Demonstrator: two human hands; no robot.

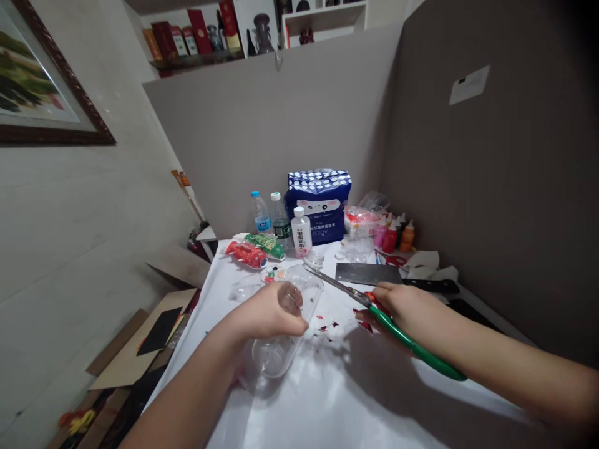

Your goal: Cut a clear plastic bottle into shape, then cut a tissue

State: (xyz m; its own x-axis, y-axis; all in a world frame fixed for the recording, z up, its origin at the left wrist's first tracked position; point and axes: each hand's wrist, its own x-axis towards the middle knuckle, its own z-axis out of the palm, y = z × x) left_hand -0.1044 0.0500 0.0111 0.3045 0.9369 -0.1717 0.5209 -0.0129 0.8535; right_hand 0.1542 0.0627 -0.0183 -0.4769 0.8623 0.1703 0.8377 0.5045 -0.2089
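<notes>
My left hand (pixel 271 310) is curled around a clear plastic bottle (pixel 269 360) that lies along the white tabletop. The bottle's rounded end points toward me, and its other end reaches past my fingers. My right hand (pixel 397 305) grips a pair of scissors (pixel 412 346) with a long green handle; the second handle is mostly hidden by my fingers. The blades (pixel 334 282) point left, close together, with their tips by the bottle's far end. Whether they touch it I cannot tell. Small dark red scraps (pixel 330 327) lie between my hands.
Behind the scissors lies a cleaver (pixel 369 273) with a black handle. Farther back stand a pink-labelled bottle (pixel 302 234), a blue bag (pixel 322 209) and several paint bottles (pixel 407 237). Red and green fish-shaped crafts (pixel 248 254) lie at the back left. Grey panels (pixel 281 118) border the table.
</notes>
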